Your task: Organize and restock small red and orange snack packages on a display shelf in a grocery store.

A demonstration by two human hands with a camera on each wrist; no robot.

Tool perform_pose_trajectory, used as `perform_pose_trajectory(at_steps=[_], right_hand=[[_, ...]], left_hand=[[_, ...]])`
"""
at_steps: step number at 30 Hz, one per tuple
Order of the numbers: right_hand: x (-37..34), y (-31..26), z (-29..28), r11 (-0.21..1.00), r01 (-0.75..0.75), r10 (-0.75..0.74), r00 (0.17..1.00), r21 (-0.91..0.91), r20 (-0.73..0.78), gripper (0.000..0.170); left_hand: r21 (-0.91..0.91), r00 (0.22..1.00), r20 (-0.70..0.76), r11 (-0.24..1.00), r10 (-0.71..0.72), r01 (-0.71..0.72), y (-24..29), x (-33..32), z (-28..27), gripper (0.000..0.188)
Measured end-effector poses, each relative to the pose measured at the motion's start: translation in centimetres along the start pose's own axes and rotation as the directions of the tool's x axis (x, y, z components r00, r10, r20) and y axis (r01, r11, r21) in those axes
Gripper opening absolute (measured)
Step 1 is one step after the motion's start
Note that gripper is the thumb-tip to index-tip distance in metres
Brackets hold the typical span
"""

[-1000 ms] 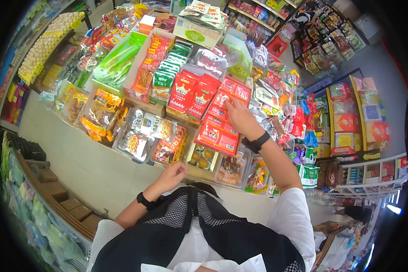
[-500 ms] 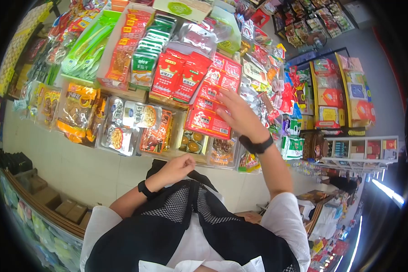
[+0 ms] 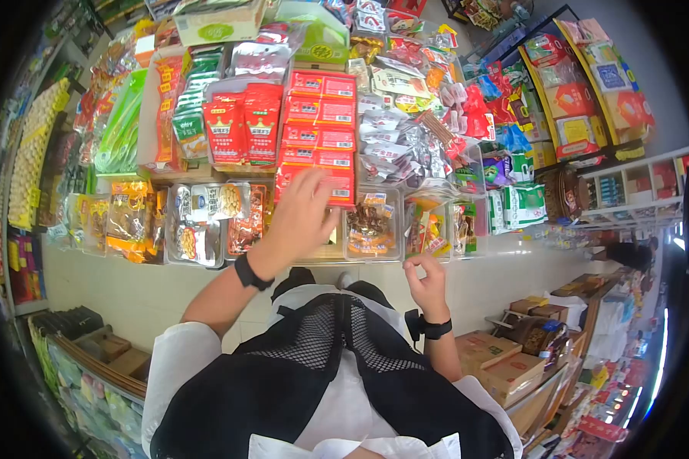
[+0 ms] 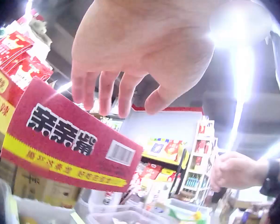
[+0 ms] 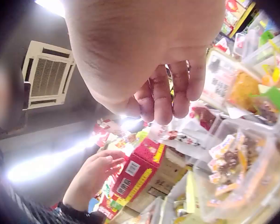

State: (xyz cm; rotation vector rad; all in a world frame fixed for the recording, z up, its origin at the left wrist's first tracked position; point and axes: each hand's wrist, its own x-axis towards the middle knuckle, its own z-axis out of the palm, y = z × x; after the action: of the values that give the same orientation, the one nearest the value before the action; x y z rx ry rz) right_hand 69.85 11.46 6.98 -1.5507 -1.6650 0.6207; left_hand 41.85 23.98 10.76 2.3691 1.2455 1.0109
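Red packs point(image 3: 318, 113) with white barcode labels lie in a long column in the head view. Over the near end of that column reaches my left hand point(image 3: 300, 223), slightly blurred, its fingers extended. In the left wrist view its relaxed fingers hang above a red box front point(image 4: 74, 140) with a yellow stripe and a barcode. My right hand point(image 3: 427, 284) hovers near the display's front edge, holding nothing, its fingers loosely bent. From the right wrist, a clear tub of small wrapped snacks point(image 5: 235, 163) appears below and beside those fingers.
Left of the column stand red crown-printed pouches point(image 3: 241, 126) and green packets point(image 3: 195, 107). Along the front edge sit clear tubs, one with brown snacks point(image 3: 373, 226). Silvery packets point(image 3: 394, 138) are piled to the right. Cardboard boxes point(image 3: 501, 367) stand behind on the right.
My right hand has left the red packs and drawn back to the front edge. My left hand has come forward from the body onto the column's near end. The view has shifted right.
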Motion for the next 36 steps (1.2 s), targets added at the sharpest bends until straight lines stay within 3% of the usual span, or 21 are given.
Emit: perform_pose_trajectory(at_steps=[1, 3, 4, 6, 10, 12, 18, 23, 25, 27, 29, 31, 36], right_hand=[[-0.9, 1.4, -0.2, 0.998, -0.055, 0.055, 0.998, 0.008, -0.001, 0.008], [-2.6, 3.8, -1.0, 0.998, -0.054, 0.054, 0.998, 0.019, 0.013, 0.009], [-3.6, 4.9, -1.6, 0.998, -0.062, 0.061, 0.997, 0.012, 0.041, 0.009], [-5.0, 6.4, -2.7, 0.996, -0.078, 0.076, 0.996, 0.037, 0.046, 0.009], [-8.1, 9.8, -4.9, 0.985, -0.138, 0.133, 0.99, 0.099, 0.054, 0.009], [-9.0, 10.9, -5.6, 0.983, -0.139, 0.131, 0.989, 0.12, 0.069, 0.009], [-10.9, 14.3, -7.8, 0.976, -0.128, 0.107, 0.986, 0.174, 0.125, 0.01], [-11.7, 16.0, -10.2, 0.982, -0.086, 0.066, 0.991, 0.171, 0.12, 0.01], [-12.0, 16.3, -11.1, 0.974, -0.116, 0.1, 0.991, 0.196, 0.09, 0.012], [-12.3, 17.0, -11.3, 0.979, -0.104, 0.094, 0.993, 0.175, 0.064, 0.012], [-12.3, 18.1, -11.2, 0.983, -0.093, 0.088, 0.995, 0.156, 0.039, 0.011], [-11.9, 19.4, -10.7, 0.999, 0.051, -0.053, 0.996, -0.017, -0.07, 0.008], [-7.2, 21.4, -9.5, 0.964, 0.195, -0.236, 0.939, -0.178, -0.249, 0.016]], left_hand=[[0.019, 1.0, 0.003, 1.0, 0.014, -0.014, -0.2, 0.9, 0.7, 0.032], [0.344, 0.997, 0.041, 0.937, -0.071, 0.052, -0.8, 2.0, 2.3, 0.051], [0.363, 0.997, 0.045, 0.931, -0.062, 0.042, -0.9, 2.3, 3.0, 0.051], [0.495, 0.97, 0.085, 0.854, -0.228, 0.157, -1.4, 2.8, 4.0, 0.064], [0.577, 0.939, 0.12, 0.792, -0.321, 0.197, -1.4, 3.2, 5.6, 0.07], [0.598, 0.896, 0.184, 0.769, -0.404, 0.224, -1.6, 3.6, 5.5, 0.074], [0.594, 0.867, 0.231, 0.77, -0.44, 0.233, -3.2, 4.2, 6.0, 0.076], [0.647, 0.901, 0.122, 0.722, -0.418, 0.247, -1.8, 3.7, 5.9, 0.077], [0.644, 0.818, 0.134, 0.677, -0.559, 0.357, -1.0, 3.7, 5.7, 0.077], [0.66, 0.806, 0.171, 0.673, -0.566, 0.332, -1.6, 3.7, 6.2, 0.078], [0.669, 0.741, 0.206, 0.644, -0.639, 0.37, -2.1, 4.1, 6.5, 0.08], [0.677, 0.724, 0.22, 0.637, -0.653, 0.369, -2.4, 4.4, 6.3, 0.081], [0.688, 0.689, 0.241, 0.622, -0.683, 0.375, -1.7, 4.6, 6.3, 0.081]])
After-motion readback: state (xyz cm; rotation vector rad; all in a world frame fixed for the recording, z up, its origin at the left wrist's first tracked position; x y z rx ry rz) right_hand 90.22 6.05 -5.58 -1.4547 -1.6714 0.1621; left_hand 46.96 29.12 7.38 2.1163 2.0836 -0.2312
